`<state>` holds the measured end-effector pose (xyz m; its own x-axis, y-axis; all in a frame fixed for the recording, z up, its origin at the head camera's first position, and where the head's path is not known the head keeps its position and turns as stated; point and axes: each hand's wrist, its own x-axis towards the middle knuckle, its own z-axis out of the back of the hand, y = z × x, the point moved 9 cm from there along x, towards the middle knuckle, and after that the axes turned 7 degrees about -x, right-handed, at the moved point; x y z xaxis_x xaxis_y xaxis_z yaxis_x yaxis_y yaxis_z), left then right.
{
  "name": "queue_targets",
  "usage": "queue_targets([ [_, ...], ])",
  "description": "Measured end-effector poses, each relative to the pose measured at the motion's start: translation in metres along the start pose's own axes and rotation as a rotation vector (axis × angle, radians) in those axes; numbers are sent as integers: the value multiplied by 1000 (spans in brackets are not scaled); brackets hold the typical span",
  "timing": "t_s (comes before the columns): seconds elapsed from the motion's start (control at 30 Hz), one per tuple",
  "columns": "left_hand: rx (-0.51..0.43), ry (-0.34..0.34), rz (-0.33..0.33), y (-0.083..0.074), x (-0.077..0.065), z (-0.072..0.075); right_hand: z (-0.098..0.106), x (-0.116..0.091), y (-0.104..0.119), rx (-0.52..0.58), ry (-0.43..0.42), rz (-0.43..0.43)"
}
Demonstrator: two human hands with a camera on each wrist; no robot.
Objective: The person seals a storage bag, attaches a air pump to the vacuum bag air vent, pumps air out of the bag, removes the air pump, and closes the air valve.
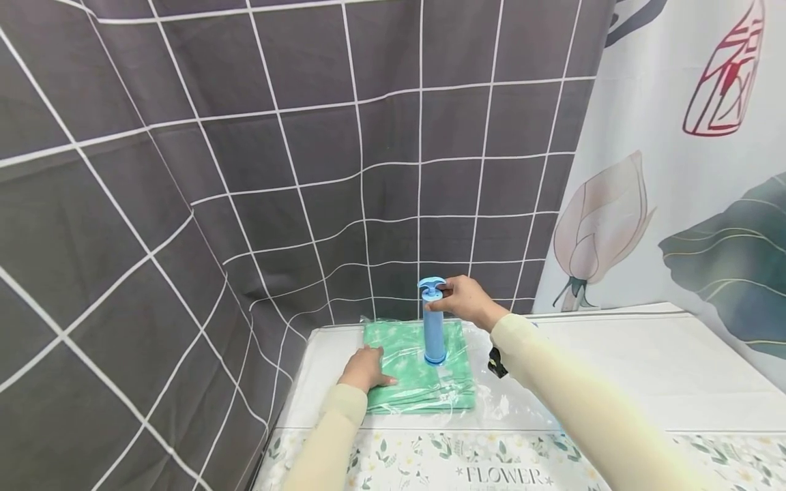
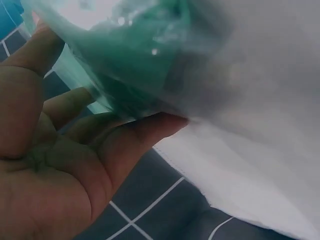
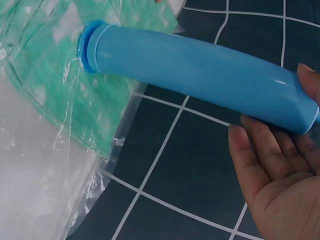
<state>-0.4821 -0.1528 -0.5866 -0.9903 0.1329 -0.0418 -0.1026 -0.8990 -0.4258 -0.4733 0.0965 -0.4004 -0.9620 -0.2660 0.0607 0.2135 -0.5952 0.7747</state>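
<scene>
A light-blue hand pump point(image 1: 434, 334) stands upright on a clear plastic storage bag point(image 1: 488, 402) with folded green cloth point(image 1: 399, 341) inside. My right hand point(image 1: 467, 300) grips the top of the pump's barrel, just below its T-shaped handle point(image 1: 431, 282). In the right wrist view, the thumb and fingers of the right hand point(image 3: 282, 175) lie on opposite sides of the pump point(image 3: 195, 70), whose base meets a blue round valve point(image 3: 88, 46). My left hand point(image 1: 364, 368) rests on the bag's left edge with its fingers spread; the left wrist view shows its fingers point(image 2: 145, 132) against the plastic.
Beneath the bag is a white surface point(image 1: 602, 368), with a flower-printed cover point(image 1: 430, 453) along its front. A dark gridded curtain point(image 1: 393, 191) hangs behind and to the left. Farther right hangs a pale curtain point(image 1: 663, 170) with plant prints.
</scene>
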Motion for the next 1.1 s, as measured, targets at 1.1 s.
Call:
queue_targets([
  [1.1,-609,-84,-175,-148,-18,44,3,-3,3,-79,-29,-52],
])
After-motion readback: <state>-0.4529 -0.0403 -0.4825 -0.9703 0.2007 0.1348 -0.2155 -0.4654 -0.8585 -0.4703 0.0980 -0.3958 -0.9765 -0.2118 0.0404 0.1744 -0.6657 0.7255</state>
